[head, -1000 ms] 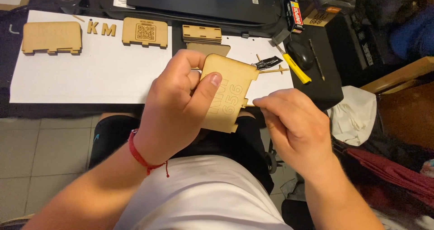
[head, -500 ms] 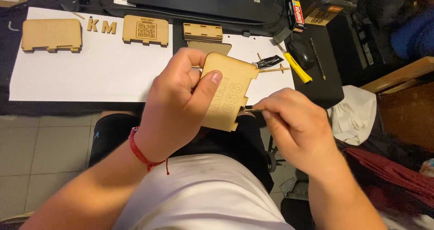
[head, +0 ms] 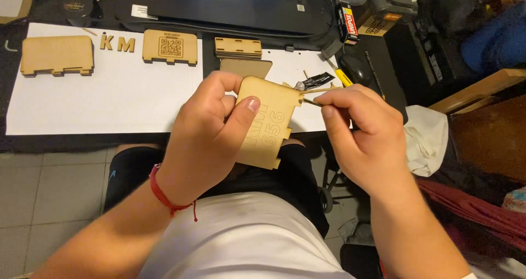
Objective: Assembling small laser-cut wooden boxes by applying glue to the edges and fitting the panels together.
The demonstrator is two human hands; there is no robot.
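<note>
My left hand (head: 211, 134) grips a thin, light wooden panel (head: 268, 123) with rounded corners and engraved characters, thumb pressed on its face, held above my lap. My right hand (head: 361, 134) pinches a thin wooden stick (head: 311, 100) between thumb and forefinger, its tip touching the panel's upper right edge near a notch. A red string bracelet (head: 164, 194) sits on my left wrist.
On the white sheet (head: 109, 92) lie a notched wooden panel (head: 57, 55), two wooden letters (head: 118, 42), an engraved square panel (head: 170, 46) and a stack of panels (head: 238, 47). A laptop (head: 235, 2) stands behind; a yellow-handled tool (head: 342, 77) and a glue box (head: 346, 21) sit right.
My right hand has risen from the panel's lower right edge to its upper right corner, now holding the stick against it. The panel has tilted slightly in my left hand.
</note>
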